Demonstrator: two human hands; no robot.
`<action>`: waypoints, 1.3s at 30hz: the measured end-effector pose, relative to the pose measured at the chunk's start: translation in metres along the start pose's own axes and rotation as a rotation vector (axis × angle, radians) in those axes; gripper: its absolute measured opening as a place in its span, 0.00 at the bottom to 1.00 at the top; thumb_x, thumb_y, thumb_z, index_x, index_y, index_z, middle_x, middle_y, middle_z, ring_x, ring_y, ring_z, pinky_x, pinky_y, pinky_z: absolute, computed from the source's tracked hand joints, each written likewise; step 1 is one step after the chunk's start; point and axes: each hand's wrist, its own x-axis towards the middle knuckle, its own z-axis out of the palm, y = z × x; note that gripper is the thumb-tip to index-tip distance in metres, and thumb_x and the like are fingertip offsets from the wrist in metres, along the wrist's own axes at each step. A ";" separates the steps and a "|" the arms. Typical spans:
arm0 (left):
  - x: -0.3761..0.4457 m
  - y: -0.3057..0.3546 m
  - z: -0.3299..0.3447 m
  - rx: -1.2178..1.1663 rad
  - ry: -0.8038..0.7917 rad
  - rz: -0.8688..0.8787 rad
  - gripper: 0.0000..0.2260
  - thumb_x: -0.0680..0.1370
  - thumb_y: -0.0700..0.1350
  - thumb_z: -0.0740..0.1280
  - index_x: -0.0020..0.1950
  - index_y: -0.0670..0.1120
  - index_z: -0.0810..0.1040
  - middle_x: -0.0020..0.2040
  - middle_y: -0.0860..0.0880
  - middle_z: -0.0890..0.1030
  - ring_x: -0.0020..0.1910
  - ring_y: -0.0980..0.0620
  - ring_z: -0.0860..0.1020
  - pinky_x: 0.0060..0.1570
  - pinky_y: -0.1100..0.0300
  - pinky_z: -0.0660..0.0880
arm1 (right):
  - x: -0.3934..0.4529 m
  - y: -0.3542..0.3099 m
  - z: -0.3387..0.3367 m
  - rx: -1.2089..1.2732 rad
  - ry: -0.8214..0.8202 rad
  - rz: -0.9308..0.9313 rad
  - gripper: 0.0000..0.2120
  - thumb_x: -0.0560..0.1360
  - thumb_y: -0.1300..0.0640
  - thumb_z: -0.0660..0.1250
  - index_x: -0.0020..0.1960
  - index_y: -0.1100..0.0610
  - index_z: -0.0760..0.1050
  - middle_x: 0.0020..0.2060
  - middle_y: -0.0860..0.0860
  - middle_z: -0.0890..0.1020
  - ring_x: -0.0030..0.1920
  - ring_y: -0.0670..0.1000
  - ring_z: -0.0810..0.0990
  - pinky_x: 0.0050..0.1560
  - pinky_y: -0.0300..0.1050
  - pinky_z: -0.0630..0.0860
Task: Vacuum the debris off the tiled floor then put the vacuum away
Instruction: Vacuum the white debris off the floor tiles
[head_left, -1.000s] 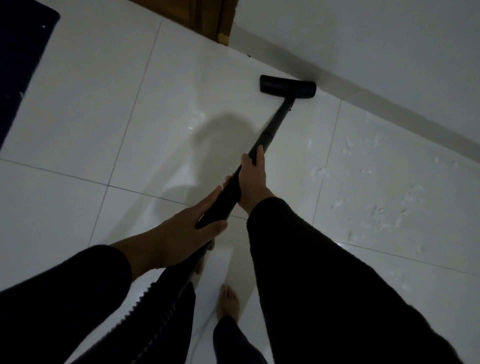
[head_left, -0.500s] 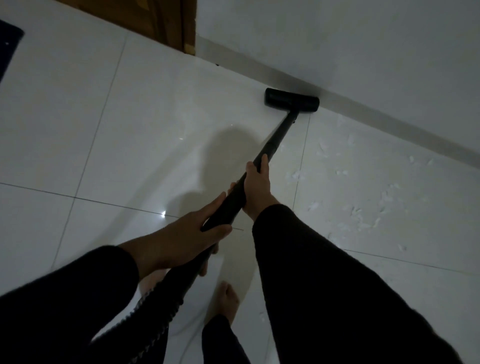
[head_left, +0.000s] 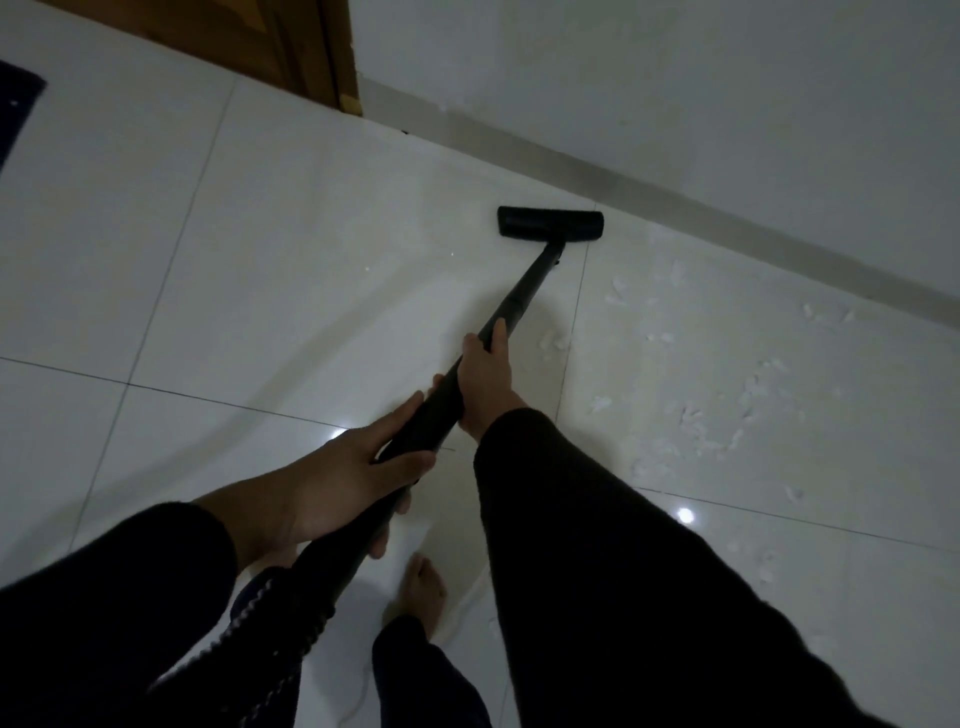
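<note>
A black vacuum wand (head_left: 524, 296) runs from my hands out to a flat black floor head (head_left: 549, 222) that rests on the white tiled floor (head_left: 260, 260), a short way off the skirting. My right hand (head_left: 485, 382) is shut on the wand higher up. My left hand (head_left: 337, 483) is shut on it lower down, just above the ribbed hose (head_left: 275, 618). White scraps of debris (head_left: 701, 426) lie scattered over the tile to the right of the head and wand.
A grey skirting and white wall (head_left: 675, 104) run across the top right. A wooden door frame (head_left: 311, 57) stands at the top. A dark mat corner (head_left: 15, 104) shows at far left. My bare foot (head_left: 423, 587) is below the wand.
The floor head has slid back from the skirting toward me, staying left of the debris. My view has shifted, so the door frame and wall sit further right in view.
</note>
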 end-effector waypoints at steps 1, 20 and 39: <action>-0.006 -0.002 0.005 -0.003 0.003 -0.010 0.29 0.79 0.48 0.62 0.73 0.66 0.52 0.35 0.43 0.76 0.24 0.47 0.75 0.26 0.59 0.74 | -0.006 0.004 -0.004 -0.003 0.000 0.005 0.27 0.83 0.57 0.55 0.77 0.39 0.54 0.44 0.48 0.67 0.42 0.53 0.74 0.41 0.46 0.76; -0.081 -0.072 0.042 0.067 -0.073 -0.042 0.31 0.78 0.48 0.63 0.74 0.65 0.49 0.37 0.41 0.78 0.23 0.47 0.77 0.31 0.55 0.77 | -0.075 0.095 -0.035 -0.029 0.009 -0.004 0.26 0.83 0.56 0.54 0.77 0.40 0.53 0.55 0.54 0.72 0.41 0.52 0.75 0.43 0.49 0.78; -0.140 -0.149 0.049 0.092 -0.131 0.012 0.30 0.78 0.47 0.63 0.73 0.65 0.50 0.35 0.42 0.77 0.23 0.50 0.77 0.27 0.58 0.76 | -0.130 0.186 -0.034 0.117 0.075 0.062 0.26 0.83 0.54 0.57 0.76 0.36 0.55 0.65 0.54 0.66 0.47 0.55 0.76 0.41 0.47 0.77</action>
